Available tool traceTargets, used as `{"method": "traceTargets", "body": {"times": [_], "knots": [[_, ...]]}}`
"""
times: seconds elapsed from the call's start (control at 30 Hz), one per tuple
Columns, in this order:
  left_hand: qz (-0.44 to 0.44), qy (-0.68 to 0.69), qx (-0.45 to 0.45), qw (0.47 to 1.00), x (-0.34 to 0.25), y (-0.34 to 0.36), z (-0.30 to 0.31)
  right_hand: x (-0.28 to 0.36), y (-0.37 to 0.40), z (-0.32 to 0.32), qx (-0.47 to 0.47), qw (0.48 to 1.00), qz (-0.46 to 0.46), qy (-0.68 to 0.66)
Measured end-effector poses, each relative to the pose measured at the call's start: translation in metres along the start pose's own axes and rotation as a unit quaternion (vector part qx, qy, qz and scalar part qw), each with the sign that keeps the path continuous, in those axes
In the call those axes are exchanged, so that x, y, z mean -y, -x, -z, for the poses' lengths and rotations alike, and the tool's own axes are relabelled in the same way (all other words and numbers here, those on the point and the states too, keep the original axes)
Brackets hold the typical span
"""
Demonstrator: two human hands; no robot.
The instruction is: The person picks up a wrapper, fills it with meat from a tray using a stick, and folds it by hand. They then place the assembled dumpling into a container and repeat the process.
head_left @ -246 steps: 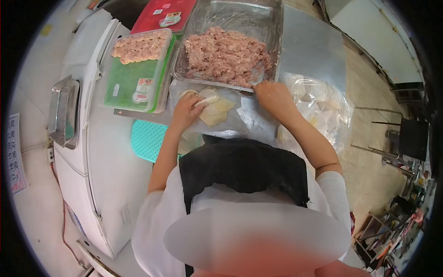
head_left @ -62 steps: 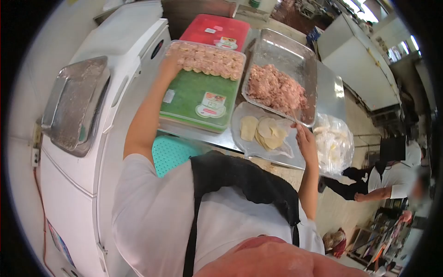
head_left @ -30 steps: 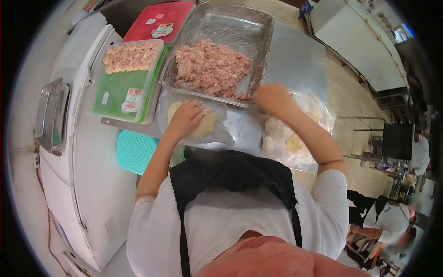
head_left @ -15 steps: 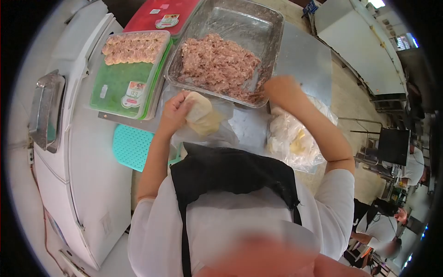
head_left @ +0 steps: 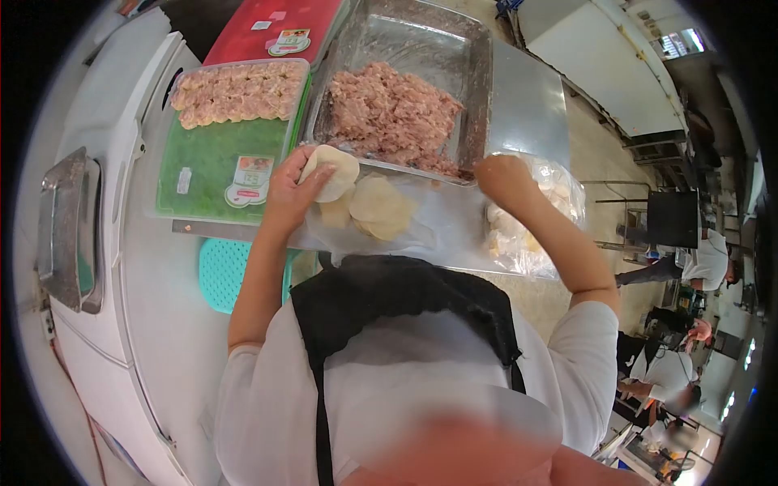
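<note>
My left hand (head_left: 292, 188) pinches a round dough wrapper (head_left: 344, 167) at its edge, thumb on top. Just below it, more wrappers (head_left: 381, 209) lie loosely overlapped on clear plastic. A metal tray (head_left: 478, 97) in front of me holds a heap of raw ground meat (head_left: 389, 113) at its left and near side. By the tray's near right corner is my right hand (head_left: 504, 180), closed in a fist; whatever its fingers hold is hidden. A clear plastic bag (head_left: 559, 194) with pale pieces inside rests beside and partly under that hand.
Rows of filled dumplings (head_left: 237, 91) sit on a green plastic tray (head_left: 207, 174) at left. Behind it is a red container (head_left: 251, 36). A turquoise perforated basket (head_left: 223, 271) hangs lower, past the steel table's edge. Other people (head_left: 709, 263) are far off at right.
My left hand has lifted the wrapper up and away from the others, which now lie uncovered on the plastic. The right fist has shifted slightly lower, staying by the tray corner.
</note>
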State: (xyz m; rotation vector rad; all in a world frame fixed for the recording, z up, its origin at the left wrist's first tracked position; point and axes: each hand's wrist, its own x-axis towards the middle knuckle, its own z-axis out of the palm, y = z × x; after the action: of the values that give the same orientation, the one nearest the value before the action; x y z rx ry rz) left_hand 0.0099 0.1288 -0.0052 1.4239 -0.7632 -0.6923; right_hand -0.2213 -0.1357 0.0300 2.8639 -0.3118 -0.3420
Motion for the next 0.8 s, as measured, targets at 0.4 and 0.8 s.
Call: {"method": "traceTargets", "body": {"times": [0.4, 0.8], "knots": [[0.015, 0.121, 0.016, 0.992, 0.011, -0.014, 0.011, -0.012, -0.01, 0.005, -0.034, 0.996, -0.076, 0.015], [0.02, 0.208, -0.08, 0.975, 0.008, -0.006, -0.02, -0.004, -0.017, -0.03, 0.052, 0.988, -0.064, -0.133]]}}
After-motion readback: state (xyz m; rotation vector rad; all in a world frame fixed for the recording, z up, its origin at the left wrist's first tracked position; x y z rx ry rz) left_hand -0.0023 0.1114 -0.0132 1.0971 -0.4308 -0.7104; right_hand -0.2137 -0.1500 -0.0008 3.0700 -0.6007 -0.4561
